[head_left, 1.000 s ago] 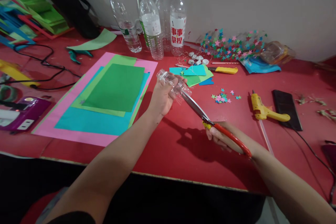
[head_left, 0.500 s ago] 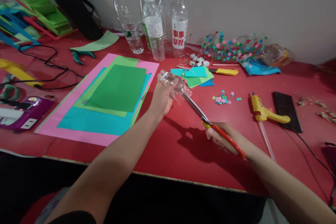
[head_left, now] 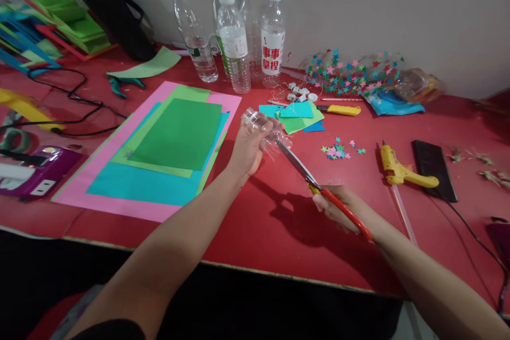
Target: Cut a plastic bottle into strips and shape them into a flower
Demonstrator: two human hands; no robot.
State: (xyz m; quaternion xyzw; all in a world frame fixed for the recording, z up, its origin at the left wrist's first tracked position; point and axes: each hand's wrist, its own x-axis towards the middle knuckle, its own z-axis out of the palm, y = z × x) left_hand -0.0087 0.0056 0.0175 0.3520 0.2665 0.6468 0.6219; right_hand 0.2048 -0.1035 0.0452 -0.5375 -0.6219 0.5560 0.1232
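Observation:
My left hand (head_left: 246,150) is closed round a clear plastic bottle piece (head_left: 262,123), holding it above the red table (head_left: 279,228) with its threaded neck pointing up and left. My right hand (head_left: 337,206) grips the red handles of a pair of scissors (head_left: 319,190). The steel blades reach up and left into the bottle piece by my left fingers. Whether the blades are parted inside the plastic is hard to tell.
Stacked pink, teal and green paper sheets (head_left: 167,143) lie left of my hands. Several water bottles (head_left: 235,37) stand at the wall. A yellow glue gun (head_left: 398,169), a black phone (head_left: 434,169), paper stars (head_left: 340,149), a yellow knife (head_left: 342,110) and small paper pieces (head_left: 297,115) lie to the right.
The bottle piece and my left hand have tilted and dropped slightly. The scissors stay in the plastic, and my right hand has barely shifted.

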